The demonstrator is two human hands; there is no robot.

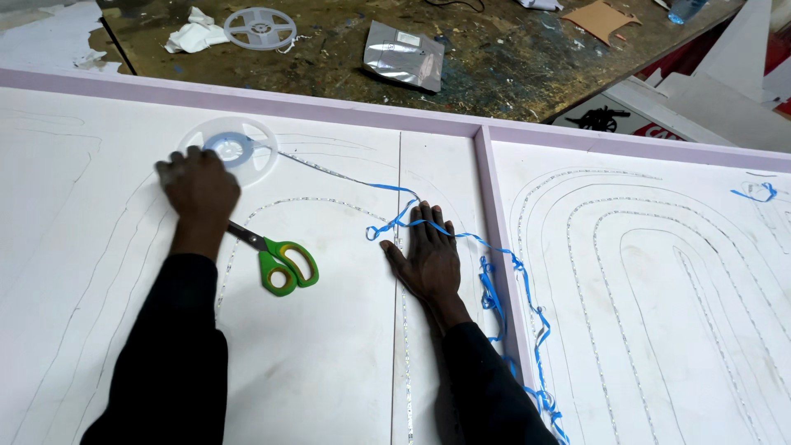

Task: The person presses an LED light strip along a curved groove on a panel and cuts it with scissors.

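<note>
Head view: the left hand (pixel 198 188) lies on a clear plastic reel (pixel 229 150), fingers curled loosely against its rim, not clamped on it. The right hand (pixel 428 255) presses flat, fingers spread apart, on a thin LED strip (pixel 329 169) running from the reel across a smooth white panel (pixel 329 354) marked with curved pencil lines. Crinkled blue backing tape (pixel 503 288) trails past the right hand. Green-handled scissors (pixel 280 262) lie just beside the left wrist. A pale lilac frame (pixel 486 189) edges the panels. Beyond, on a scuffed, stained worktop (pixel 329 58), lie a silvery foil pouch (pixel 404 56), a second empty reel (pixel 259 27) and crumpled white paper (pixel 196 33).
</note>
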